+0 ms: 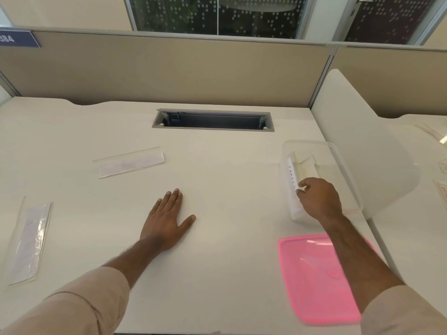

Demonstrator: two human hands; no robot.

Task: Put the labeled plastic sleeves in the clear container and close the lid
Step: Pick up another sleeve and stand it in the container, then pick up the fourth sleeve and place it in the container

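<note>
At the far left edge of the desk [229, 151] lies one plastic sleeve [30, 240], long and narrow, with a pale paper label inside. A second sleeve [131, 163] lies further back, well apart from the first one. Both look very light and thin, probably a little stiff but easy to bend, and smooth enough to slip. Because they lie flat on the surface, I think it is best to lift one by a short end or to slide it to the desk edge, then pinch it.

The left hand [167, 221] rests flat on the desk near the middle, with the fingers straight, and it holds nothing.

To the right stands the clear container [338, 160], open. The right hand [319, 198] reaches into it and pinches the near end of a sleeve [291, 175] with printed text, which stands on its long edge along the container's left wall. The box looks light and could shift if pushed.

The pink lid [312, 286] lies on the desk in front of the container, partly under the right forearm.
</note>
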